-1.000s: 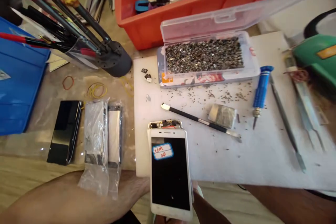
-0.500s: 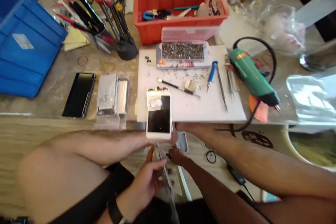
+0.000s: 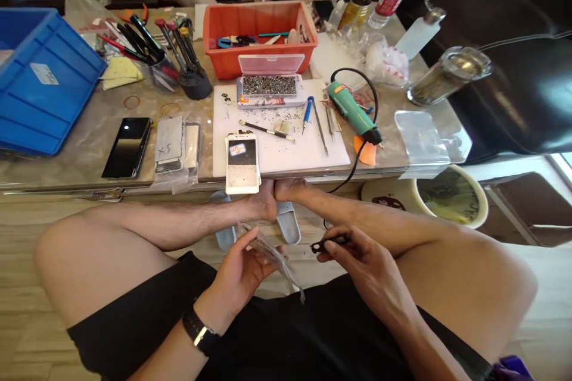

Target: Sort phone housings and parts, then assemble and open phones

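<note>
My left hand, with a black band on its wrist, is shut on a clear plastic sleeve low over my lap. Between the fingertips of my right hand is a small black part, possibly a phone component, though it is too small to identify. My hands are close together but not touching. Well beyond them, a white smartphone with a handwritten label on its dark screen lies face up, overhanging the front edge of a white work board.
My bare feet rest against the table's front edge above a pair of grey slides. The table holds a parts box of screws, an orange bin, a blue crate, a green hot-air tool, a black phone and bagged screens. A seated person's knees show beyond.
The view has swung up and back, taking in much more of the table. My hands have dropped toward my lap, and the sleeve and black part show clearly in them.
</note>
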{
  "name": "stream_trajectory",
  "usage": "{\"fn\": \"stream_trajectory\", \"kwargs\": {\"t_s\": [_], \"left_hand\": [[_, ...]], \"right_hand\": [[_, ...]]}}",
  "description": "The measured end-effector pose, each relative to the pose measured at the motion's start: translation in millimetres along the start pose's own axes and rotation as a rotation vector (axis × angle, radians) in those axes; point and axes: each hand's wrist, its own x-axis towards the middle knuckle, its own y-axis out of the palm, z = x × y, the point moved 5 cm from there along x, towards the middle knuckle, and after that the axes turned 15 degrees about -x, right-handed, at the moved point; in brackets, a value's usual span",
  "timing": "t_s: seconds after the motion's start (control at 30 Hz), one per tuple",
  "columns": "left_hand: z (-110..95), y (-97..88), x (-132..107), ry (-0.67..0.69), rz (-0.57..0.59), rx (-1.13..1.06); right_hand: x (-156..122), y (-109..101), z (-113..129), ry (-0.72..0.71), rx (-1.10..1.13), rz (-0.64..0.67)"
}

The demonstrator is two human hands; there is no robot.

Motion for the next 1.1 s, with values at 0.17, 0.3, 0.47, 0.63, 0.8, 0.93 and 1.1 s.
{"fn": "stream_trajectory", "kwargs": {"t_s": [0.17,0.3,0.47,0.63,0.8,0.93,1.1], "left_hand": [[3.0,-6.8,8.5,0.054,-0.078,0.009],[5.1,-7.7,11.7,0.096,-0.149,-0.011],[8.5,4.1,12.8,0.088,-0.127,-0.018],[9.5,12.6,13.5,0.108,-0.109,0.01],[13.7,16.2,14.7,0.124,-0.075,0.013],[15.0,15.0,14.7,0.15,-0.107,0.001],[15.5,15.0,14.2,0.124,-0.081,-0.002]], "right_hand": [[-44.0,4.8,6.1,-0.141,-0.035,-0.176],[-52.3,8.1,16.1,-0.31,-0.192,-0.274],[-40.3,14.5,13.6,-0.303,-0.302,-0.358],[-30.1,24.3,9.2,-0.285,-0.311,-0.362],[-21.3,30.4,5.2,-0.26,-0.254,-0.331],[-15.7,34.5,-2.7,-0.2,-0.19,-0.259],[-9.8,36.4,-14.2,-0.049,-0.22,-0.15]]}}
